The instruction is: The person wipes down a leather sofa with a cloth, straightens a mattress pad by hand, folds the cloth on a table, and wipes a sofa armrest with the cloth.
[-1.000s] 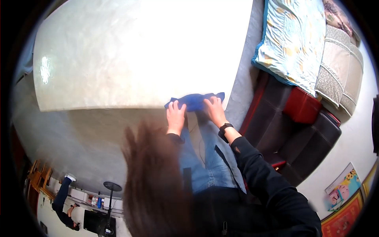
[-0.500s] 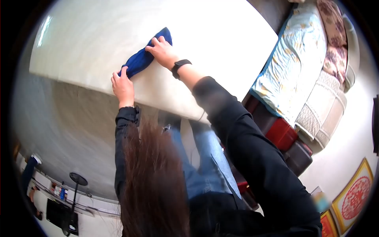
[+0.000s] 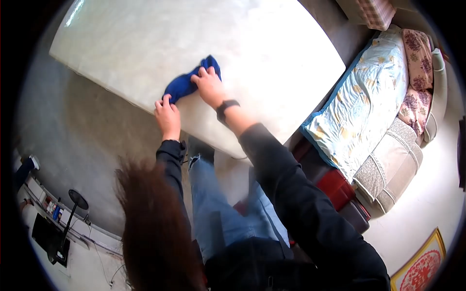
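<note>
A crumpled blue cloth (image 3: 181, 88) lies slantwise on the glossy white tabletop (image 3: 272, 58), close to the table's near edge. My left hand (image 3: 168, 118) grips its lower left end, with the fingertips on the fabric. Farther right and higher up, my right hand (image 3: 210, 88) has its fingers closed on the cloth near the other end, and a dark band is round that wrist. The cloth's upper tip sticks out past my right fingers.
Right of the table stands a sofa with a patterned light blue cover (image 3: 361, 104) and flowered cushions (image 3: 417, 63). A black stand (image 3: 77, 200) is at the lower left, near part of another person's leg (image 3: 25, 169). Long hair hangs at the lower left.
Both hands and the cloth have gone from the table's near edge onto its top, and the cloth has turned to a slant. The view has also shifted and turned.
</note>
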### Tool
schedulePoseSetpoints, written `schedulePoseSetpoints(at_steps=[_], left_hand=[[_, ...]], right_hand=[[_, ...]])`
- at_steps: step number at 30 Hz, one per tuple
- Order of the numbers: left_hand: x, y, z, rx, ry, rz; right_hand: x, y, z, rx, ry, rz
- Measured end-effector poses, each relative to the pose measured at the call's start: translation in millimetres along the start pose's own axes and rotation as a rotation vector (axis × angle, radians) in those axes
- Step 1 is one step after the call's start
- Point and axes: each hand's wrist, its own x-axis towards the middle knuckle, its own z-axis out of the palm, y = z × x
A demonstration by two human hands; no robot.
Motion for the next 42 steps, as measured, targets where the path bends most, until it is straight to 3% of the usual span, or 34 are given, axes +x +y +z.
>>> schedulePoseSetpoints(at_steps=[10, 12, 16, 20, 22, 24, 26, 27, 28, 32, 36, 38, 40, 42], left_hand=[[-231.8, 127.0, 61.8, -0.039, -0.208, -0.218], [-275.3, 166.1, 77.5, -0.075, -0.192, -0.152], [-331.5, 227.2, 96.3, -0.176, -0.372, -0.189], [-336.5, 238.2, 100.1, -0.175, -0.339, -0.274], [-328.2, 227.7, 93.7, -0.150, -0.498, -0.247], [-324.8, 209.5, 99.1, -0.184, -0.505, -0.248], [-324.0, 191.2, 103.2, -0.238, -0.147, -0.031], [-315.3, 175.5, 108.0, -0.212, -0.308, -0.073], [-300.9, 171.2, 96.8, -0.146, -0.306, -0.084], [-232.0, 119.6, 64.8, -0.151, -0.148, -0.109], [-155.9, 47.2, 29.7, -0.093, 0.075, -0.147], [-125.7, 22.1, 4.6, -0.055, 0.134, -0.237], [-107.2, 3.3, -6.5, -0.059, 0.088, -0.344], [-103.5, -8.8, 11.3, -0.108, 0.068, -0.354]], right_hand=[[-233.2, 110.3, -40.9, 0.041, -0.160, -0.028], [-273.7, 145.1, -55.9, 0.046, -0.168, -0.019], [-319.9, 194.6, -81.9, -0.017, -0.249, -0.064], [-319.1, 198.6, -85.8, -0.010, -0.279, -0.099], [-320.4, 194.3, -83.2, -0.044, -0.308, -0.109], [-318.1, 195.1, -78.1, -0.013, -0.243, -0.145], [-316.0, 186.0, -79.4, 0.002, -0.243, -0.164], [-312.7, 180.2, -77.9, 0.005, -0.222, -0.138], [-305.1, 173.0, -75.2, 0.010, -0.201, -0.120], [-225.9, 127.4, -47.9, -0.021, -0.137, -0.193], [-97.8, 53.8, -15.1, -0.047, -0.048, -0.439], [-49.8, 6.8, -7.3, -0.026, -0.104, -0.484], [-19.8, -25.6, 13.6, -0.072, -0.127, -0.479], [-8.4, -38.9, 34.0, -0.150, -0.222, -0.337]])
